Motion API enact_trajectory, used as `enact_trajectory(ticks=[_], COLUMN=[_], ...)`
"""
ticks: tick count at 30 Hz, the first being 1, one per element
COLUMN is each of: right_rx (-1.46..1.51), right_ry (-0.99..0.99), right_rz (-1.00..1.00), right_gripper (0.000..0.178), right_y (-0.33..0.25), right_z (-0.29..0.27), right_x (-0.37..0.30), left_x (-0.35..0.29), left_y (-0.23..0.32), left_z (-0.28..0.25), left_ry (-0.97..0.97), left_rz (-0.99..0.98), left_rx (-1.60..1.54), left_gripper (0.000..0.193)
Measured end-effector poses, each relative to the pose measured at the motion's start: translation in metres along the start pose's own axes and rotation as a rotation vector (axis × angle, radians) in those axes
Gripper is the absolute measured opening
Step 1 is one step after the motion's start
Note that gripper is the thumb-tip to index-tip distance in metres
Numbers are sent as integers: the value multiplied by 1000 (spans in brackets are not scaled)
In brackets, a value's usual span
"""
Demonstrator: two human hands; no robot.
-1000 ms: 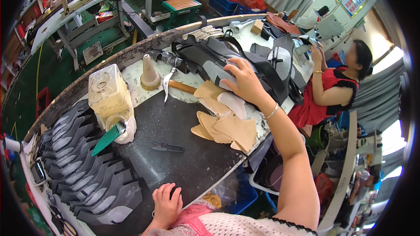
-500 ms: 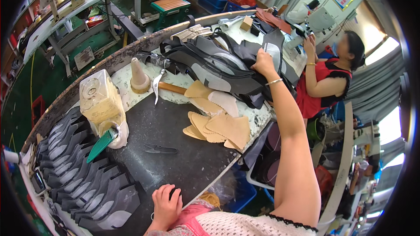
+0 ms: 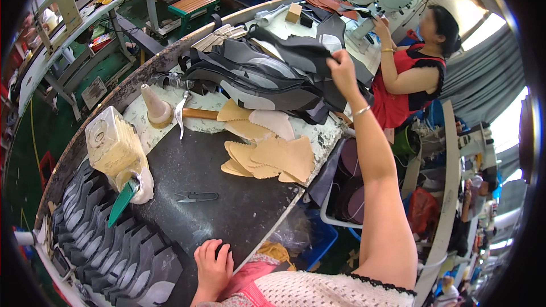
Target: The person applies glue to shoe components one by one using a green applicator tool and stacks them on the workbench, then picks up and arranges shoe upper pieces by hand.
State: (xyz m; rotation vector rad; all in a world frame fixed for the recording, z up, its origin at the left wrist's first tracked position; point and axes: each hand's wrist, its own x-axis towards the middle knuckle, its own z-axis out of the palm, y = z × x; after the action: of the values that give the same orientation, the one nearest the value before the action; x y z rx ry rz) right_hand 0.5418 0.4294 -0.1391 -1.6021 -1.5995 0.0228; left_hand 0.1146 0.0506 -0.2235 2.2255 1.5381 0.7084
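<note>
At the far side of the table, my right hand point(image 3: 342, 72) is closed on the end of a dark leather piece point(image 3: 296, 51), which stretches leftward above a pile of similar black and grey cut pieces point(image 3: 256, 88). My left hand point(image 3: 213, 264) lies on the black mat point(image 3: 170, 173) at the near table edge, fingers slightly bent and apart, holding nothing I can see. Small thread snips point(image 3: 197, 197) lie on the mat beyond it. Tan scalloped pieces point(image 3: 281, 156) are stacked between my hands, beside a hammer with a wooden handle point(image 3: 200, 114).
A yellowed block-shaped container point(image 3: 114, 142) with a green-handled tool point(image 3: 122, 203) stands left, near a cone-shaped pot point(image 3: 156, 107). Overlapping black and grey pieces point(image 3: 114, 250) line the left edge. Another person point(image 3: 406, 74) in a red apron works at the far right.
My right hand has lifted a dark piece off the pile and pulled its end up. The view has shifted a little, so the table appears further left. My left hand stays put.
</note>
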Motion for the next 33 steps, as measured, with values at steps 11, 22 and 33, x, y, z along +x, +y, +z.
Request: enact_trajectory(ticks=[11,22,33], right_rx=[1775,984,5], right_ry=[-387,-561,-491], right_rz=[1269,997,571], right_gripper=[25,44,56], right_y=[13,-26,-37], right_z=[-33,-41,-39], right_x=[38,40,49], left_x=[14,11,8], left_y=[9,10,10], left_z=[4,8,11], left_ry=[-21,12,21], left_rz=[73,44,7], left_rx=[-39,-47,-95], left_gripper=[23,23,25])
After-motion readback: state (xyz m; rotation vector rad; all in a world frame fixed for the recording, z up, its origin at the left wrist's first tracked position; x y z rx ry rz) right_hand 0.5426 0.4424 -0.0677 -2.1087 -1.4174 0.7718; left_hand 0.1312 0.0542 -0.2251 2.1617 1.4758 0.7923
